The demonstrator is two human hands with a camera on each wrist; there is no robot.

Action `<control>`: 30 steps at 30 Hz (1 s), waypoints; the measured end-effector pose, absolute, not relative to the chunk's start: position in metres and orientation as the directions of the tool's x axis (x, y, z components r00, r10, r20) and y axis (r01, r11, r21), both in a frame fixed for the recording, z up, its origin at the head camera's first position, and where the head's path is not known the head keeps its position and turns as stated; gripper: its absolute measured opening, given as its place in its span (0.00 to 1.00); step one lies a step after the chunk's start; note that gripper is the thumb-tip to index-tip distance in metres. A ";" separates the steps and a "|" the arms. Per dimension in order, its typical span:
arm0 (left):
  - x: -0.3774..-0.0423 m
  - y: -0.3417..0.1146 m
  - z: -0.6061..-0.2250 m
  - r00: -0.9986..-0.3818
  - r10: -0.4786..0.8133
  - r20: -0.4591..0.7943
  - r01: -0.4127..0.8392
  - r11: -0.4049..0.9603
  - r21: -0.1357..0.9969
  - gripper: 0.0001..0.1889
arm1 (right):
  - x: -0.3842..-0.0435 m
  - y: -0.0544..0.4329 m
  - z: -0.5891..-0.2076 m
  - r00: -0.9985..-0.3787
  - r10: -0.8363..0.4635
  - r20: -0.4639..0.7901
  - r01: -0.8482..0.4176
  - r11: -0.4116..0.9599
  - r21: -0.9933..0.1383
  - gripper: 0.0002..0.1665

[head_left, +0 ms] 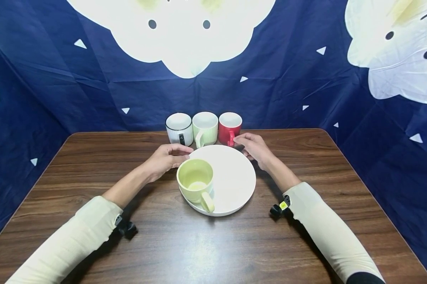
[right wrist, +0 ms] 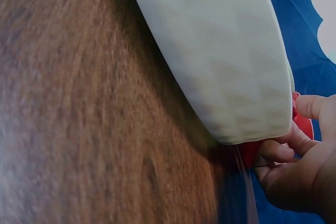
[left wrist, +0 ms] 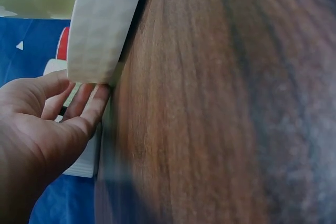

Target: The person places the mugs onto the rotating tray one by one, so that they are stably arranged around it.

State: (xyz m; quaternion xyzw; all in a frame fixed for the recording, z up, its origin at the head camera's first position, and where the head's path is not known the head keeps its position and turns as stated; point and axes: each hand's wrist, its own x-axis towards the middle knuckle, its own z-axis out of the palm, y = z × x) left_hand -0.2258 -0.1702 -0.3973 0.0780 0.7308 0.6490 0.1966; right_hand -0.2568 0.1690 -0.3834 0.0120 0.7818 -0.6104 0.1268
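A round white tray [head_left: 235, 179] with a faceted side wall rests on the wooden table. On its left part stands a yellow-green mug [head_left: 195, 183], handle toward me. Fairly straight fingers of my left hand [head_left: 166, 159] touch the tray's left side wall; the left wrist view shows that hand [left wrist: 47, 129] at the wall's edge. Behind the tray, my right hand [head_left: 255, 148] pinches the handle of a red mug [head_left: 229, 128]. The tray wall [right wrist: 226, 61] hides much of that mug in the right wrist view, where the right hand [right wrist: 304, 166] is partly cut off.
Left of the red mug, a pale green ribbed mug [head_left: 206, 126] and a white mug with a dark rim [head_left: 179, 128] stand close together. The table [head_left: 128, 244] meets a navy cloth [head_left: 103, 94] with white clouds at the back and sides.
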 end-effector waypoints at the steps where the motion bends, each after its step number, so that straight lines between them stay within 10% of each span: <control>1: -0.226 -0.170 -0.398 -0.913 0.363 -0.186 -0.142 0.145 0.979 0.22 | -0.257 0.169 -0.384 -0.967 -0.136 -0.214 0.175 0.252 -0.952 0.18; 30: -0.205 -0.177 -0.399 -0.951 0.263 -0.164 -0.121 0.173 0.977 0.20 | -0.263 0.166 -0.389 -0.965 -0.121 -0.234 0.197 0.259 -0.946 0.19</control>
